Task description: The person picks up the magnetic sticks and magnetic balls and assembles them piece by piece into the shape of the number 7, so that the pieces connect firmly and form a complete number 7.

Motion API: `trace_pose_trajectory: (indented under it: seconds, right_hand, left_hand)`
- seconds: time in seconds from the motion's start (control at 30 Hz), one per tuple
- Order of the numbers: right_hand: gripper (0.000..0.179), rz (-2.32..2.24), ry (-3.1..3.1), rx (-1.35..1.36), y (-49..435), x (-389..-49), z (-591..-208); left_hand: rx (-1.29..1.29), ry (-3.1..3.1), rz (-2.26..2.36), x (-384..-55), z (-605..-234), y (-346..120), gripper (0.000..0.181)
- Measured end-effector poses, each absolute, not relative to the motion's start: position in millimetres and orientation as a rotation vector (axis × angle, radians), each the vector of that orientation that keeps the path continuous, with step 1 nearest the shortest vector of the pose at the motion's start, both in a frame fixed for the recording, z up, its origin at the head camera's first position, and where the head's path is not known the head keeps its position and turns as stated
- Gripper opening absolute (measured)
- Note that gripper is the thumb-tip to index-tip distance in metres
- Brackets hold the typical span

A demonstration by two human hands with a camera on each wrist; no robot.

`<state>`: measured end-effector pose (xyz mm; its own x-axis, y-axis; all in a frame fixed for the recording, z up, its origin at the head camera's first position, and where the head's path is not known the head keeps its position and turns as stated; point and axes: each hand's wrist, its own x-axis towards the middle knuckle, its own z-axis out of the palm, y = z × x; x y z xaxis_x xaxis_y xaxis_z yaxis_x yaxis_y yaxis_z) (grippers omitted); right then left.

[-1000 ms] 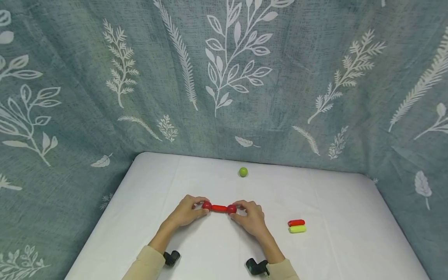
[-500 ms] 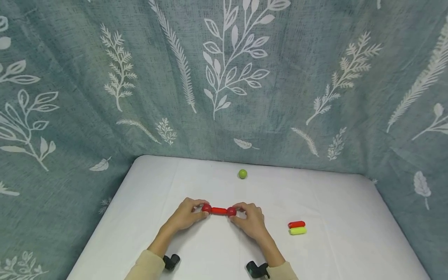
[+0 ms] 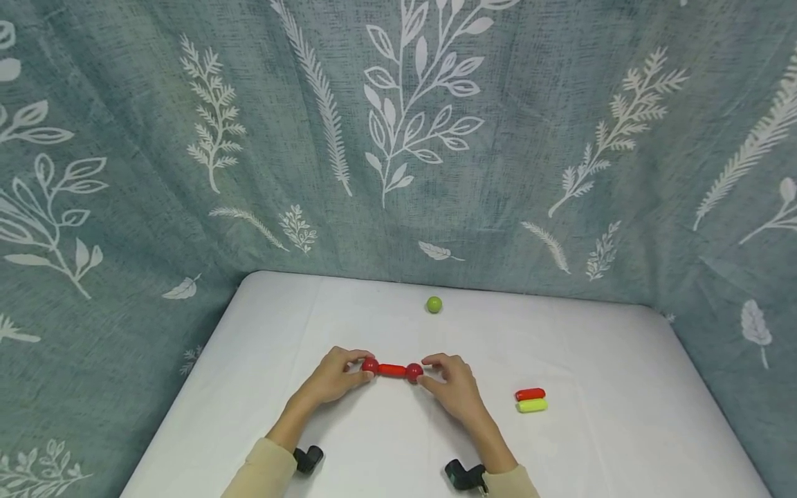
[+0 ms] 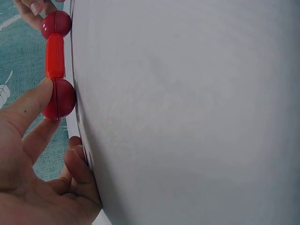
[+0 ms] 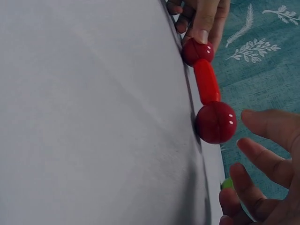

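Observation:
A bright red rod [image 3: 392,371] joins two dark red balls, forming a small dumbbell shape low over the white table. My left hand [image 3: 338,375] pinches the left ball [image 4: 60,99] between thumb and finger. At the other end, my right hand [image 3: 454,385] has its fingers spread around the right ball [image 5: 216,123]. In the right wrist view a gap shows between that ball and the right thumb and fingers.
A green ball [image 3: 434,304] sits near the far edge of the white table [image 3: 598,387]. Right of my right hand, a loose red rod [image 3: 530,394] lies alongside a yellow-green rod [image 3: 532,406]. A patterned teal cloth [image 3: 398,228] hangs behind the table.
My right hand has loosened from the right ball and drawn slightly to the right. My left hand keeps its pinch on the left ball.

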<state>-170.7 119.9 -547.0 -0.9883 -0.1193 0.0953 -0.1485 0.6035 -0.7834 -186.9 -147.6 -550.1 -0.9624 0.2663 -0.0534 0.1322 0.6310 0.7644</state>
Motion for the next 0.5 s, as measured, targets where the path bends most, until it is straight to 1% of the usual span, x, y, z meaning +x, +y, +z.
trace_pose_trajectory:
  seconds: [0.5]
  right_hand:
    - [0.028, 1.462, -2.761, 0.171, 141, -148, -520]
  left_hand:
    - [0.289, 2.699, 1.216, -187, -551, -147, 0.037]
